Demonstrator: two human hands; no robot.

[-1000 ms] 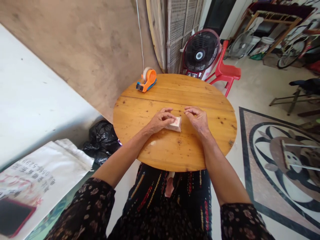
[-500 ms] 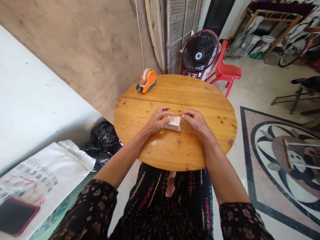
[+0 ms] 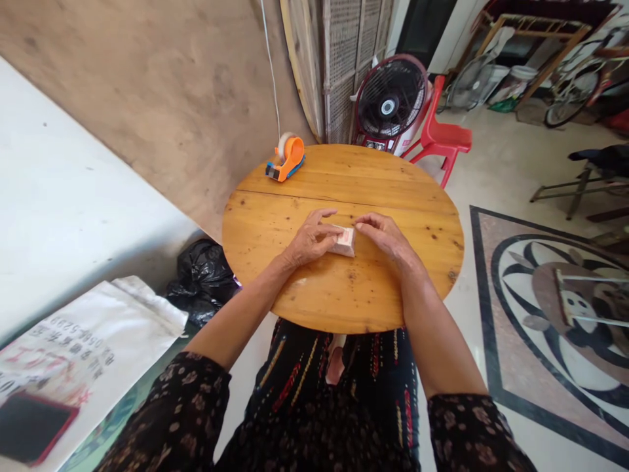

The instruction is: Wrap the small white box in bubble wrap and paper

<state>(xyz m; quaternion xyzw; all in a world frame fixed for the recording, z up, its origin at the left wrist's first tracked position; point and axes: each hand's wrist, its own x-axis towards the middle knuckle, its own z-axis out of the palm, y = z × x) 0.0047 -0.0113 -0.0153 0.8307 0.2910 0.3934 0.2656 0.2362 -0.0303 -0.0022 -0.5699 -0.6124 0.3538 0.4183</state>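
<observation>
- My left hand [image 3: 308,241] spread its thumb and forefinger over the left end of the small pale block [image 3: 346,244], touching it; I couldn't tell how firmly that grip held.
- My right hand [image 3: 386,235] kept a narrow grip, thumb and fingertips drawn together just beside the block's far right corner — whether they pinched anything thin, I couldn't tell.
- The block lay flat on the desk [image 3: 339,298], between both hands, reddish marks on top.
- I judged the handling midway: block placed and steadied, work at its right end apparently unfinished.
- The orange tape dispenser [image 3: 292,156] sat far left on the desk — no hand on it.
</observation>
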